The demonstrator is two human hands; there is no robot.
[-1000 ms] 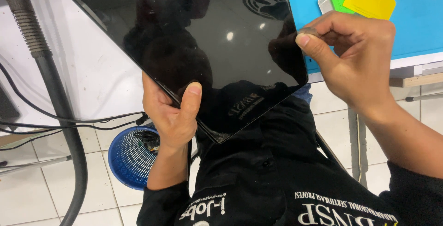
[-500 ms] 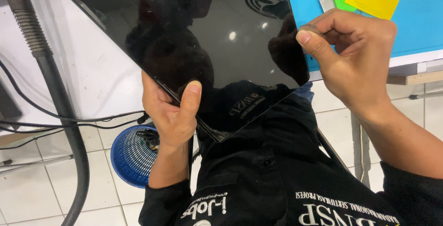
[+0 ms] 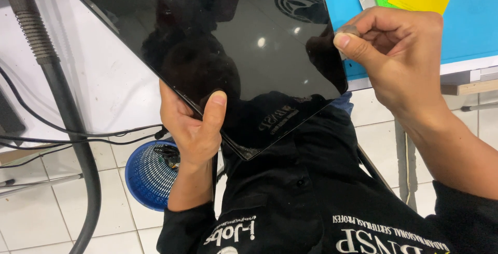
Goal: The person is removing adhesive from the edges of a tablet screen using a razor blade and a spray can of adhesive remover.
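The left hand (image 3: 192, 129) clamps the black tablet (image 3: 218, 46) at its seven-o'clock edge while the right hand (image 3: 394, 62) pinches a small pick at three o'clock; glossy, stiff, probably fragile glass, best held by its edges.

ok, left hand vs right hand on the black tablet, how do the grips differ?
The left hand grips the black tablet at its lower edge, thumb flat on the glass, fingers behind; the right hand is at the right edge, fingers curled into a pinch. The left carries it from below; the right only meets its rim. Both are bare, with black sleeves.
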